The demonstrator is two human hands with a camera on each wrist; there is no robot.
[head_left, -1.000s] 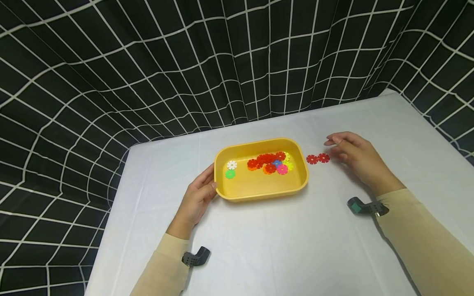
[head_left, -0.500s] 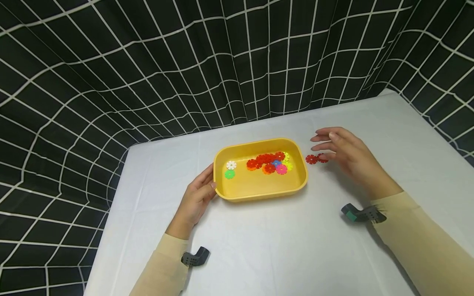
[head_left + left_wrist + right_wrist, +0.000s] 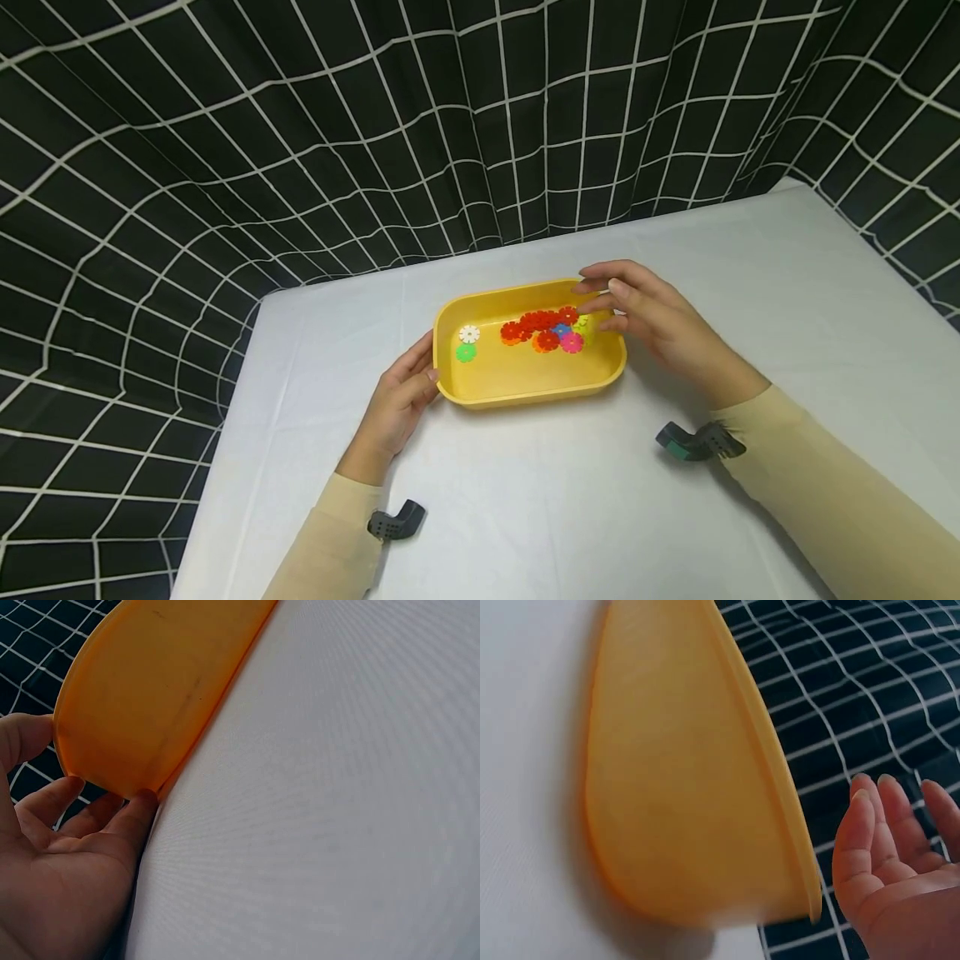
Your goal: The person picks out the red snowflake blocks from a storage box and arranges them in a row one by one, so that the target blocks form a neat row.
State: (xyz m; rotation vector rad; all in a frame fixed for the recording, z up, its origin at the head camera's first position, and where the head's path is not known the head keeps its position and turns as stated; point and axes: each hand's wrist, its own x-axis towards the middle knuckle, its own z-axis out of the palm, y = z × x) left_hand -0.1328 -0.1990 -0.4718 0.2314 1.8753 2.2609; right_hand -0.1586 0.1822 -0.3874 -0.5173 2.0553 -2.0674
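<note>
A yellow plastic tray (image 3: 525, 379) lies on the table. My left hand (image 3: 397, 400) holds its left end; in the left wrist view the fingers (image 3: 124, 825) touch the outer wall and the thumb meets the rim. Inside, notched plastic discs lie flat: a white one (image 3: 469, 334) and a green one (image 3: 466, 352) at the left, then a pile of red discs (image 3: 536, 322) with orange, blue, yellow and a pink disc (image 3: 572, 342). Over the tray's right end hovers my right hand (image 3: 660, 321), its fingers loosely spread, apparently holding nothing. The joined red discs beside the tray are hidden.
A white cloth covers the table (image 3: 510, 500). Behind it and along the sides hangs a black curtain (image 3: 420, 133) with white grid lines. Each wrist wears a dark camera mount, such as the right one (image 3: 697, 442).
My right hand has moved left from beside the two joined red discs to above the tray's right end, its fingers spreading. My left hand and the tray have stayed put.
</note>
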